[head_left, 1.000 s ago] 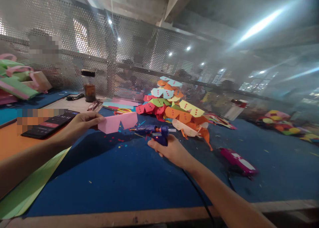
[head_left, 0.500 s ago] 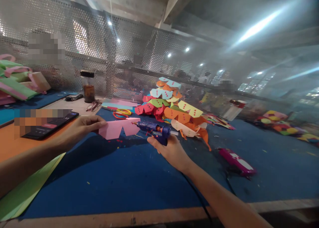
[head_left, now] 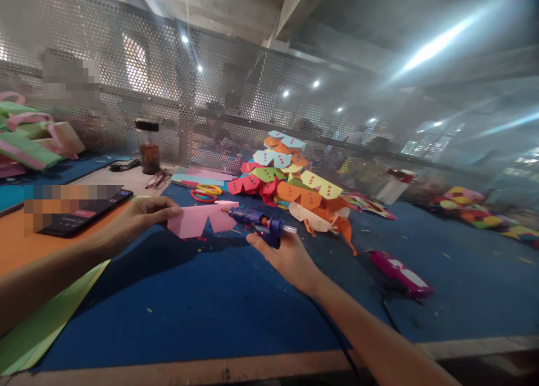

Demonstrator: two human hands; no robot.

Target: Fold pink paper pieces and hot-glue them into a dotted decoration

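Note:
My left hand (head_left: pixel 138 214) pinches the left end of a pink folded paper piece (head_left: pixel 197 219) with a notch cut in its lower edge, held above the blue table mat (head_left: pixel 202 302). My right hand (head_left: pixel 284 257) grips a blue glue gun (head_left: pixel 256 222). Its nozzle points left and touches the top right edge of the pink paper. A black cord runs from the gun back along my right forearm.
A heap of coloured paper pieces (head_left: pixel 295 186) lies behind the gun. Scissors (head_left: pixel 204 193), a dark jar (head_left: pixel 149 145), a phone (head_left: pixel 84 212) and a magenta tool (head_left: pixel 400 272) lie around. Green paper sheet (head_left: pixel 46 318) at left. Perforated metal screen (head_left: pixel 219 94) behind.
The glue gun has moved up and left until its nozzle met the pink paper's top edge. My left hand has kept the paper almost still.

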